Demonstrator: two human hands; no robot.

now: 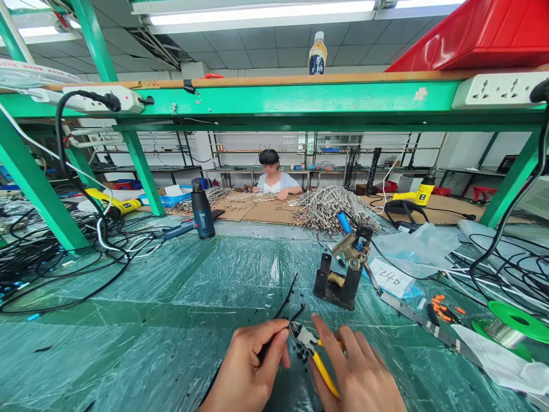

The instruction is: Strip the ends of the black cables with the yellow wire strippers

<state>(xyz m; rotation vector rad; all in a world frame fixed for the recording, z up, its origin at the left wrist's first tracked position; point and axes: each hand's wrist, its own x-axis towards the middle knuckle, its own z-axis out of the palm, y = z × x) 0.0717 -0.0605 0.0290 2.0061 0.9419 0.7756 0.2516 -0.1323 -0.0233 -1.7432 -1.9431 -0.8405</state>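
Between thumb and fingers, my left hand pinches a black cable, whose ends stick out past the fingertips. The rest of the cable runs down toward the lower edge of the view. My right hand is wrapped round yellow-handled cutting pliers, with the index finger stretched along them. The metal jaws of the pliers meet the cable just beside my left fingertips; whether they are fully closed on it I cannot tell. Small black scraps lie on the green mat under and around the jaws.
Beyond my hands stands a black soldering iron stand. To the right lie a steel ruler, orange-handled pliers and a solder spool. A heat gun stands at the back left. Across the bench sits a person near bundled cables.
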